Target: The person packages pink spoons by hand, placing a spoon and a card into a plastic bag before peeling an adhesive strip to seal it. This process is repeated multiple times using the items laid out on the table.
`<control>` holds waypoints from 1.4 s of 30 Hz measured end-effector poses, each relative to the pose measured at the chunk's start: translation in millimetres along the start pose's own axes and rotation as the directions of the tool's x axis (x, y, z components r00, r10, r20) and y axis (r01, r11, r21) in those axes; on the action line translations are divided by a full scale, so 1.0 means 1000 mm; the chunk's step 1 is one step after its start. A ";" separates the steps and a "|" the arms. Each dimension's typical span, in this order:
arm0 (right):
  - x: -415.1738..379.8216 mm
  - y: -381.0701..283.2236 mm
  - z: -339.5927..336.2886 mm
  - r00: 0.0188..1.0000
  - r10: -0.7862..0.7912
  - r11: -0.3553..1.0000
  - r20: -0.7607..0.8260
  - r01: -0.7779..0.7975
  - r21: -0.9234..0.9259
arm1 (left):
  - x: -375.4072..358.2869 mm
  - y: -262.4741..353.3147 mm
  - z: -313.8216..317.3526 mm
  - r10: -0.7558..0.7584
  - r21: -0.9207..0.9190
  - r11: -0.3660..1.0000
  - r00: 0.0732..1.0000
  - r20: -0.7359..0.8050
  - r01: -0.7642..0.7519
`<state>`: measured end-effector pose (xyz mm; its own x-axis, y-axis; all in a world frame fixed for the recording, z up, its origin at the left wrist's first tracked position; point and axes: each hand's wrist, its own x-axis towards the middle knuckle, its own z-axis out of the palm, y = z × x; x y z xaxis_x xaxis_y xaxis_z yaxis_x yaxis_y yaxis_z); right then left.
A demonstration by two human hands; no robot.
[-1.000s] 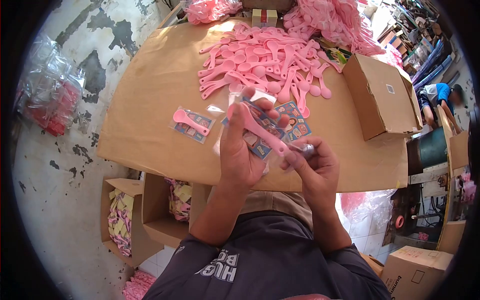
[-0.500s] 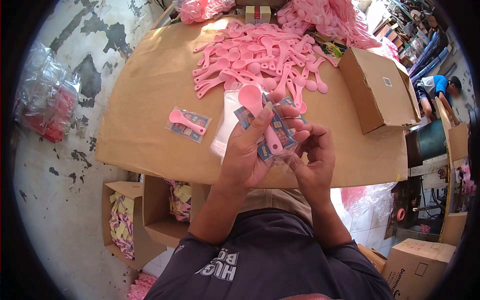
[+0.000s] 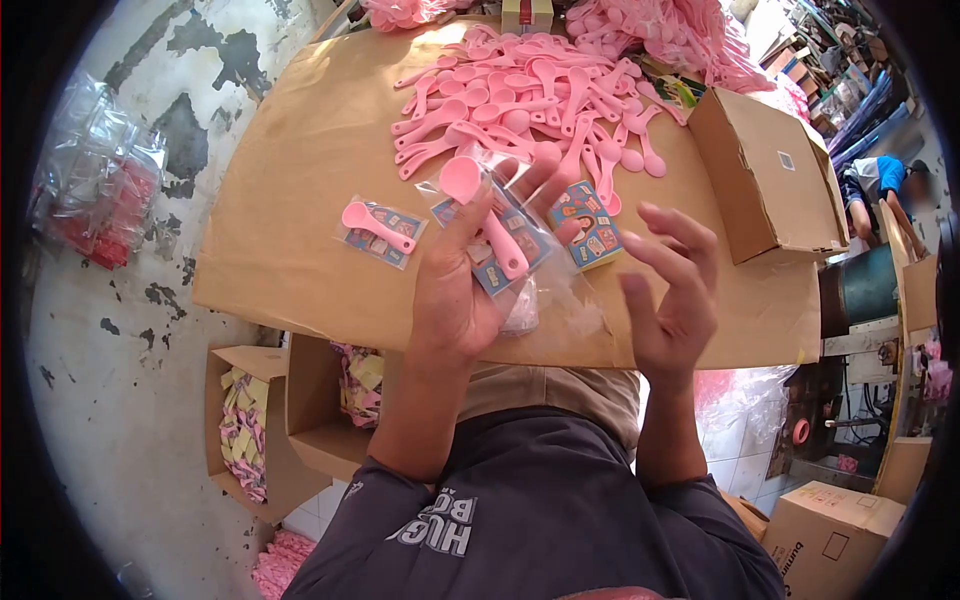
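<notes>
My left hand (image 3: 455, 290) grips a pink measuring spoon (image 3: 503, 245) together with a blue printed card (image 3: 490, 270) and a clear plastic bag (image 3: 565, 290). The bag's loose end hangs to the right. My right hand (image 3: 675, 285) is apart from it, fingers spread and holding nothing. Between the hands, a stack of blue printed cards (image 3: 590, 230) lies on the table. Left of my left hand is another pink spoon (image 3: 378, 228) lying on a card in clear packaging. Behind my hands a heap of loose pink spoons (image 3: 510, 95) spreads over the table.
A cardboard box (image 3: 765, 180) stands on the right of the brown table (image 3: 290, 200). Open boxes (image 3: 330, 450) below its left edge hold packed pieces. More bagged pink spoons (image 3: 670, 35) lie at the back. A person (image 3: 875, 185) crouches far right. Clear bags (image 3: 95, 180) hang on the left wall.
My right hand has let go of the bag and moved right, fingers opening. My left hand has shifted slightly left with the spoon, card and bag, uncovering the card stack.
</notes>
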<state>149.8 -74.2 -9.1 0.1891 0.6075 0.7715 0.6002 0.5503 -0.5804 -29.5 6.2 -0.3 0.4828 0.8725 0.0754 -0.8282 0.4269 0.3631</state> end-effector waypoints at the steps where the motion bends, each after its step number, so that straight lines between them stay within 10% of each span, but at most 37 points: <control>1: 0.005 0.000 -0.003 0.992 -0.035 0.989 0.119 0.051 -0.138 | -0.001 -0.002 0.001 -0.051 -0.035 0.998 0.999 0.011 0.051; 8: 0.013 0.000 0.008 0.939 -0.247 0.957 0.238 0.275 -0.095 | -0.008 -0.021 0.007 -0.220 0.109 0.971 0.974 0.050 0.214; 11: 0.006 0.005 -0.001 0.998 0.015 0.864 0.068 -0.048 0.502 | -0.003 -0.014 -0.003 -0.140 0.176 0.976 0.988 0.062 0.127; 16: 0.009 -0.012 -0.004 0.928 0.356 0.840 0.113 -0.371 0.395 | -0.004 -0.007 -0.002 -0.103 0.588 0.806 0.961 0.256 -0.071; 23: -0.002 -0.003 0.000 0.790 0.520 0.721 0.325 -0.610 0.329 | -0.014 -0.019 0.006 -0.097 0.720 0.691 0.995 0.008 0.061; 26: -0.001 0.002 0.002 0.903 0.431 0.873 0.000 -0.417 0.252 | -0.017 -0.021 0.012 -0.011 0.769 0.639 1.000 -0.003 0.009; 28: 0.009 0.004 -0.004 0.997 0.024 0.982 -0.073 -0.037 -0.183 | -0.020 -0.024 0.013 0.034 0.811 0.586 0.999 -0.015 -0.008; 42: 0.023 0.011 0.008 0.978 -0.184 0.940 -0.094 0.147 -0.309 | -0.027 -0.027 0.023 0.001 0.969 -0.020 0.970 0.245 -0.245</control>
<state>154.5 -50.2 0.3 0.1479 0.4394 0.8860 0.8322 0.4288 -0.3516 -13.8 -34.7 9.4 0.5371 0.7881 0.3009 0.1739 -0.4524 0.8747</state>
